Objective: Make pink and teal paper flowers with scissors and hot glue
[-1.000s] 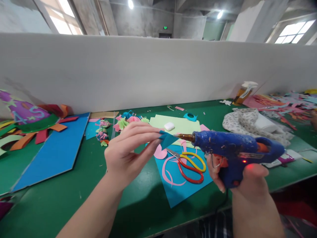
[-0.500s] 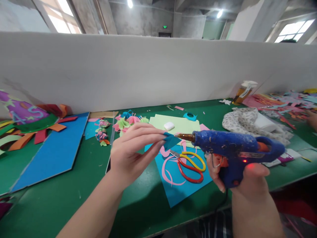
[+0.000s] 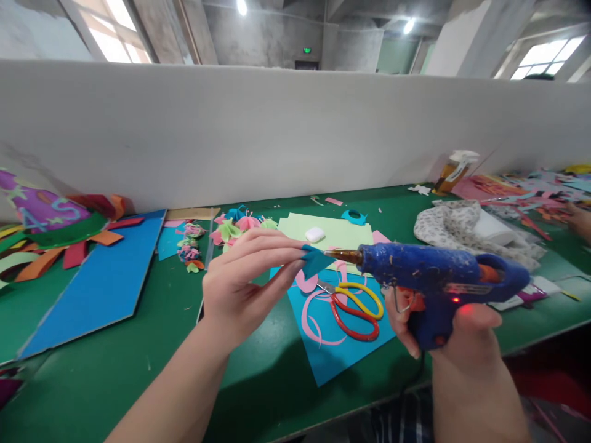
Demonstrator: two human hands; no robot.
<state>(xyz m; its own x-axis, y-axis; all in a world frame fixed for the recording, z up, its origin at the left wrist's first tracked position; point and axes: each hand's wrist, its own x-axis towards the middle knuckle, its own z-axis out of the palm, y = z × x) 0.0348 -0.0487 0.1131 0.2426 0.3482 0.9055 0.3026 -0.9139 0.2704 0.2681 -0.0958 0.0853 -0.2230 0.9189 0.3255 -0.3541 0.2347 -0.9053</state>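
Between the thumb and fingers of my left hand [image 3: 252, 280] is a small folded piece of blue paper [image 3: 317, 261]. My right hand [image 3: 462, 332] grips a blue hot glue gun [image 3: 425, 271] by its handle, and a red light glows on its side. The brown nozzle points left, with its tip at the blue paper's edge. Below them, scissors [image 3: 355, 311] with red and yellow handles lie on a blue sheet [image 3: 332, 363] among curled pink paper strips [image 3: 307, 320]. Light green sheets [image 3: 332, 227] carrying a white lump [image 3: 315, 234] are just behind.
Paper flowers [image 3: 231, 229] sit beyond my left hand. At left are a purple cone hat [image 3: 55, 212] and a blue board [image 3: 106, 277]. A patterned cloth [image 3: 438, 227], an amber bottle [image 3: 455, 173] and paper scraps are at right, near another person's hand [image 3: 580, 223]. A white partition [image 3: 286, 135] runs behind.
My left hand has shifted slightly left with the blue paper, so the paper is a little farther off the nozzle's tip. The glue gun has hardly moved.
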